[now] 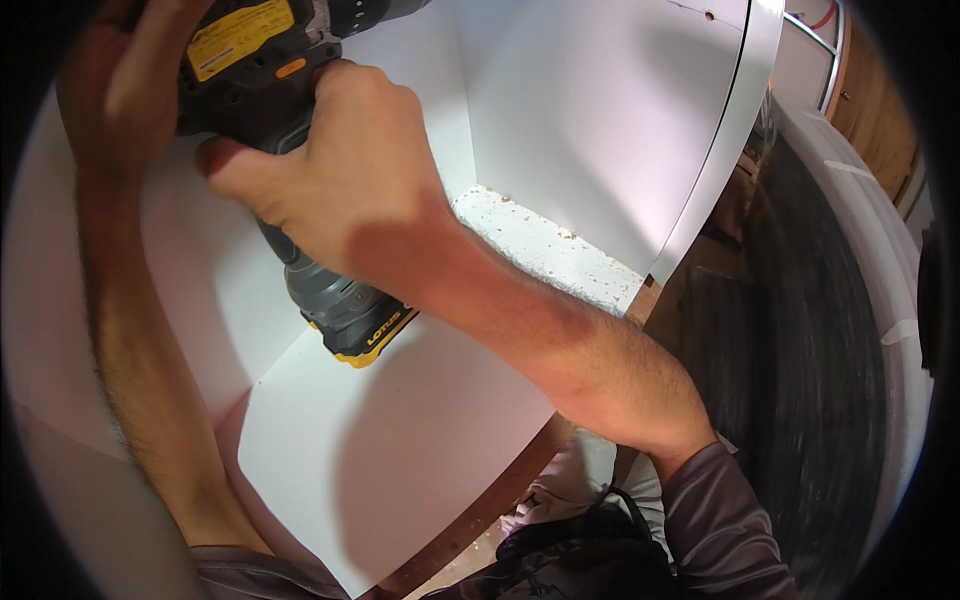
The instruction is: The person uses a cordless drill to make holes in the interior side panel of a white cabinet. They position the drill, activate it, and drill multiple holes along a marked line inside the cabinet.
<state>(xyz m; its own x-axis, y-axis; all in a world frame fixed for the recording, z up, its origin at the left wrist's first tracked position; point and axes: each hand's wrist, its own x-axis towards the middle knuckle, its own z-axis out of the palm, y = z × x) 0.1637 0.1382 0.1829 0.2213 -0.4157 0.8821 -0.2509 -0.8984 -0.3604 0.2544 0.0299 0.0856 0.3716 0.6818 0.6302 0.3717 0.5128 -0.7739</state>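
A black cordless drill with a yellow label is held up at the upper left, its chuck pointing right and cut off by the picture's top edge. My right hand is closed round its grip, thumb across the near side. Below hangs the grey, black and yellow battery. My left hand is up against the back of the drill's body, bracing it; its fingertips run out of the picture at the dark rim. What the drill's tip touches is out of view.
White panels form a cabinet interior around the drill. Wood chips and dust lie on its white ledge. A small hole marks the right panel. Outside, to the right, is a dark streaked surface with a pale edge.
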